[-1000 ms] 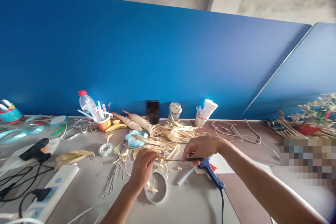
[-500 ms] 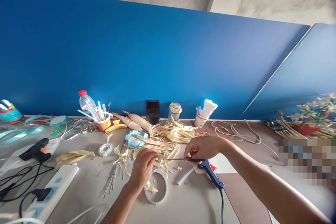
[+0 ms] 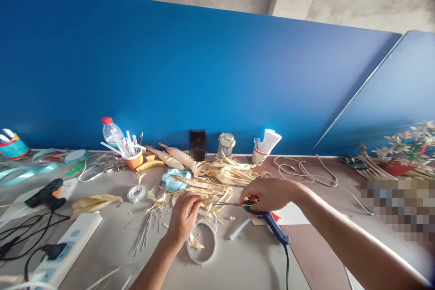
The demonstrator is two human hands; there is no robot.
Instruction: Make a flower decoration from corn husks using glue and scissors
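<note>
Towards the left of the desk point(image 3: 112, 253), a black glue gun point(image 3: 45, 194) lies beyond a white power strip point(image 3: 70, 244), with a single dry corn husk point(image 3: 97, 204) near the strip's far end. Next comes the left hand point(image 3: 185, 217), thumb and fingertips pinched together above the near edge of the corn husks point(image 3: 226, 173). A tape ring point(image 3: 201, 262) lies on the desk just nearer the wearer. Between the hands are the scissors point(image 3: 250, 209), their long axis running roughly left to right: blades aimed at the left hand's fingertips, black handles gripped in the right hand point(image 3: 267, 195). The right hand is therefore the nearer one, touching them; the blade tips end close beside the left fingertips. Below the right hand, a blue glue gun point(image 3: 277, 231) slants towards the wearer.

What the left fingertips pinch is too small to tell. The thin blades blend into the husks behind, so their opening is hard to judge, and the right fingers partly cover the handles.
</note>
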